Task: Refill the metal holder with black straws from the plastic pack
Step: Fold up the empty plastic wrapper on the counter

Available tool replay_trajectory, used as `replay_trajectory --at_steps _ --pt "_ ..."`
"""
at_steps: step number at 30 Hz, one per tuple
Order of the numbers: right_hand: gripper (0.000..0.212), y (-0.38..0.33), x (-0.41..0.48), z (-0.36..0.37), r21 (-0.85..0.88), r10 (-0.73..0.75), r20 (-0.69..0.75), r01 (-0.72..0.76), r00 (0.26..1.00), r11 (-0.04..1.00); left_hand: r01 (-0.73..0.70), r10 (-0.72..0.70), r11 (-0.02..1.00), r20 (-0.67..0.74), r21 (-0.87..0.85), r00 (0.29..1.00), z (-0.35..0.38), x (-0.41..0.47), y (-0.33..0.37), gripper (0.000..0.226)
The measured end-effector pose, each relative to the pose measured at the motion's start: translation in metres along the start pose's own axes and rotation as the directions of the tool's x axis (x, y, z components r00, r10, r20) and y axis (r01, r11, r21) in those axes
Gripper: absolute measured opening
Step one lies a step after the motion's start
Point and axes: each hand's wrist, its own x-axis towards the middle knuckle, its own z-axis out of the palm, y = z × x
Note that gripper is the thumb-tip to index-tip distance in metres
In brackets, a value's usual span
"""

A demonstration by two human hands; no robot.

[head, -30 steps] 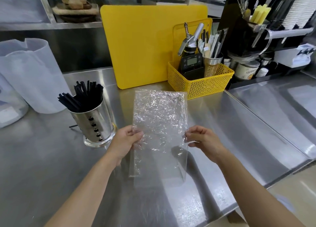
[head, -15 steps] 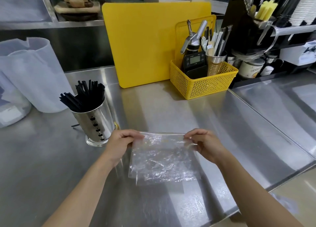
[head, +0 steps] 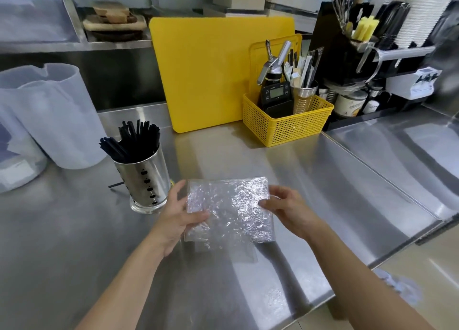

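A perforated metal holder (head: 146, 178) stands on the steel counter at the left, full of black straws (head: 133, 140) that fan out of its top. One loose black straw (head: 115, 185) lies behind its base. In front of me the clear, crinkled plastic pack (head: 228, 210) is folded in half and holds no straws. My left hand (head: 181, 212) pinches its left side, thumb on top. My right hand (head: 285, 208) grips its right edge. Both hands hold the pack just above the counter, right of the holder.
A yellow cutting board (head: 211, 73) leans at the back. A yellow basket (head: 285, 123) with a timer, a whipper and utensils stands to its right. Translucent plastic jugs (head: 49, 115) stand at the far left. The counter's edge (head: 347, 287) runs diagonally at the lower right.
The pack was held open at full length, then folded in half towards me. My hands have shifted onto the folded pack's sides.
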Motion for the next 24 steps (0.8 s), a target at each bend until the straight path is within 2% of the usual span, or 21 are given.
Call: replay_trajectory --at_steps 1,4,6,9,11,14,19,24 --pt "0.021 0.001 -0.005 0.004 -0.014 0.02 -0.013 -0.02 1.0 1.0 0.021 -0.021 0.999 -0.022 -0.029 1.0 -0.003 -0.001 -0.003 0.09" --pt "0.022 0.006 -0.018 0.015 -0.028 0.074 -0.044 -0.076 0.996 0.997 0.027 -0.026 0.998 -0.036 0.048 0.999 -0.011 -0.011 -0.008 0.03" --pt "0.008 0.009 -0.029 0.023 -0.029 0.114 0.006 -0.114 0.993 0.993 0.027 -0.024 0.995 -0.041 0.092 0.999 -0.019 -0.022 -0.012 0.016" --pt "0.024 0.015 -0.045 0.034 -0.135 0.197 0.117 -0.181 0.973 0.974 -0.002 0.011 0.993 -0.077 0.12 0.997 -0.029 -0.037 -0.014 0.014" --pt "0.032 0.019 -0.054 0.041 -0.178 0.21 0.114 -0.188 0.971 0.966 -0.019 0.035 0.977 -0.071 0.214 0.997 -0.034 -0.049 -0.011 0.007" --pt "0.034 0.024 -0.065 0.051 -0.142 0.203 0.078 -0.19 0.976 0.971 0.004 -0.005 0.96 0.002 0.282 1.0 -0.045 -0.062 -0.011 0.031" --pt "0.032 0.034 -0.082 0.062 0.04 0.159 0.071 -0.162 0.985 0.986 0.071 -0.083 0.994 0.133 0.088 0.988 -0.055 -0.086 -0.004 0.02" --pt "0.015 0.036 -0.09 0.066 0.107 0.138 0.149 -0.155 0.979 0.982 0.048 -0.046 0.999 0.081 -0.017 0.996 -0.059 -0.096 -0.004 0.026"
